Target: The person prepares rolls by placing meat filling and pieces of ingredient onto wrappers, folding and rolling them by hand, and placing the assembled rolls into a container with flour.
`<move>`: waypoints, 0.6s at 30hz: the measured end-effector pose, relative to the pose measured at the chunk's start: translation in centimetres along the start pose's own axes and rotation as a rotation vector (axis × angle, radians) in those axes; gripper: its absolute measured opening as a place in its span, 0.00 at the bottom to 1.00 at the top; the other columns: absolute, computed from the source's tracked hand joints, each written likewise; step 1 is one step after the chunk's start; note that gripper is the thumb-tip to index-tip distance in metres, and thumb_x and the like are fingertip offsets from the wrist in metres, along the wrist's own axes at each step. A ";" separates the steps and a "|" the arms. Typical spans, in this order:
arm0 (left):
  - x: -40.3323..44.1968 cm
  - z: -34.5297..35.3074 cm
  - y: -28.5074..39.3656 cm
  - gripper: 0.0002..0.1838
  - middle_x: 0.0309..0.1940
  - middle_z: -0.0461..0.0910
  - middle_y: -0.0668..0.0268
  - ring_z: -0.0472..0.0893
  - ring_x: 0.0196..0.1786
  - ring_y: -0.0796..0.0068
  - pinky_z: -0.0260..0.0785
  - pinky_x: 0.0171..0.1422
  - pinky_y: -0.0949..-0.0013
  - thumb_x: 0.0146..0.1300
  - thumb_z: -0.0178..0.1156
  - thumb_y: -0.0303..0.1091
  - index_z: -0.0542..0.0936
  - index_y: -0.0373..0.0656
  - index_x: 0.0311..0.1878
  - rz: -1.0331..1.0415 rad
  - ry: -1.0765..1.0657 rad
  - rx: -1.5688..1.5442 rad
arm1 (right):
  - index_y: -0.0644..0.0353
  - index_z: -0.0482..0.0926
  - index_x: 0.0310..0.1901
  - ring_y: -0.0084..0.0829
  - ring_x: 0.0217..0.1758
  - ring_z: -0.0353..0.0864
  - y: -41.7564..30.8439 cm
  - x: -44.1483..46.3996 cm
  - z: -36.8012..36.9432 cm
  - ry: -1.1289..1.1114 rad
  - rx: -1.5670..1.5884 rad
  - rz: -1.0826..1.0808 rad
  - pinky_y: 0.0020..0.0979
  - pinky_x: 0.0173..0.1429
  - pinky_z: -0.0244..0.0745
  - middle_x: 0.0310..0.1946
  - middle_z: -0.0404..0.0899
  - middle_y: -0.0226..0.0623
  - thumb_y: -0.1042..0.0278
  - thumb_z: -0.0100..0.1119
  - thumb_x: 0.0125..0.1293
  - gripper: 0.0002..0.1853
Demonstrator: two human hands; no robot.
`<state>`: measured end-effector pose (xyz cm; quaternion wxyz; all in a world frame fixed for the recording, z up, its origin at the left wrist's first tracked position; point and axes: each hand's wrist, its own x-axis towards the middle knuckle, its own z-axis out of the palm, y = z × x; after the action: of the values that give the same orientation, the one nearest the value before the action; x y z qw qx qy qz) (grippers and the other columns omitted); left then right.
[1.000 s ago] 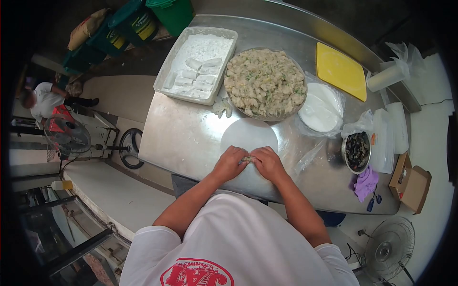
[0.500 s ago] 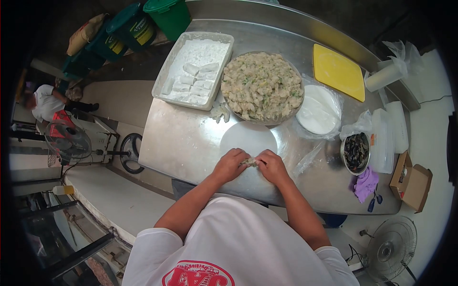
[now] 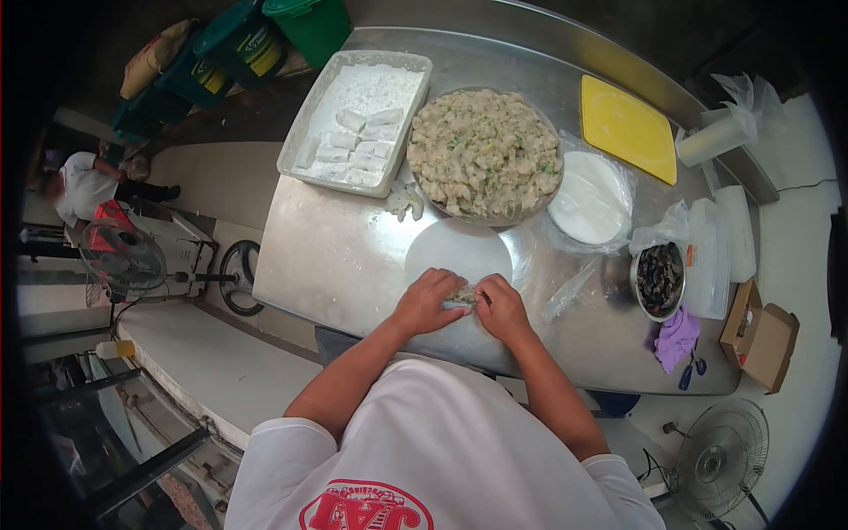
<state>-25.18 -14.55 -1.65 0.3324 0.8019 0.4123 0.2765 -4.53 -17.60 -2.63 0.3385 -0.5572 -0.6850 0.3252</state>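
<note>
A thin, round, whitish wrapper (image 3: 458, 250) lies flat on the steel table in front of me. At its near edge is a strip of pale minced filling (image 3: 460, 295), with a bit of the wrapper's edge turned up along it. My left hand (image 3: 431, 301) has its fingers curled at the left end of the filling, gripping the wrapper's edge. My right hand (image 3: 499, 306) pinches the same edge at the right end. The fingertips partly hide the filling. Beyond the wrapper stands a large bowl of green-flecked filling (image 3: 485, 155).
A tub (image 3: 291, 172) with white powder and several white rolls stands back left. Two shrimp-like pieces (image 3: 405, 202) lie near it. To the right are a wrapper stack (image 3: 590, 199), a yellow board (image 3: 627, 129), a dark-filled bowl (image 3: 659, 281) and a purple cloth (image 3: 677, 338). A person (image 3: 87, 187) is far left.
The wrapper's near edge now shows turned up against the filling between my hands. My left fingers have spread slightly over it. The camera view has shifted a little.
</note>
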 end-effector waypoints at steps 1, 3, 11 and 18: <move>-0.1 0.2 -0.5 0.16 0.49 0.82 0.62 0.80 0.51 0.55 0.75 0.57 0.58 0.57 0.75 0.32 0.85 0.43 0.47 0.000 -0.003 -0.001 | 0.61 0.82 0.42 0.48 0.42 0.84 -0.5 0.0 -0.2 0.001 0.000 0.003 0.42 0.46 0.81 0.41 0.81 0.43 0.77 0.65 0.62 0.07; -0.3 0.5 -2.0 0.15 0.49 0.83 0.60 0.80 0.53 0.54 0.75 0.60 0.57 0.59 0.74 0.32 0.84 0.43 0.49 -0.009 -0.091 -0.019 | 0.62 0.82 0.42 0.48 0.43 0.85 -1.5 0.1 -0.7 -0.044 0.113 0.086 0.42 0.47 0.81 0.41 0.81 0.44 0.79 0.64 0.61 0.08; 0.0 0.4 -1.0 0.17 0.48 0.82 0.63 0.80 0.55 0.56 0.76 0.59 0.57 0.58 0.75 0.36 0.85 0.45 0.50 -0.026 -0.022 -0.006 | 0.64 0.84 0.42 0.36 0.37 0.85 0.3 -0.7 -0.1 0.052 0.082 0.124 0.34 0.44 0.80 0.36 0.83 0.40 0.80 0.65 0.63 0.07; 0.1 2.1 -0.7 0.19 0.44 0.79 0.67 0.78 0.47 0.60 0.76 0.51 0.59 0.56 0.76 0.40 0.85 0.52 0.50 0.037 0.002 0.209 | 0.64 0.84 0.41 0.31 0.33 0.83 0.0 -0.5 -0.9 0.058 0.149 0.282 0.31 0.40 0.78 0.34 0.84 0.39 0.78 0.67 0.63 0.05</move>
<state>-23.93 -14.81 -3.49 0.2415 0.8393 0.4244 0.2391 -3.68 -18.05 -2.19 0.3495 -0.6302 -0.5640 0.4033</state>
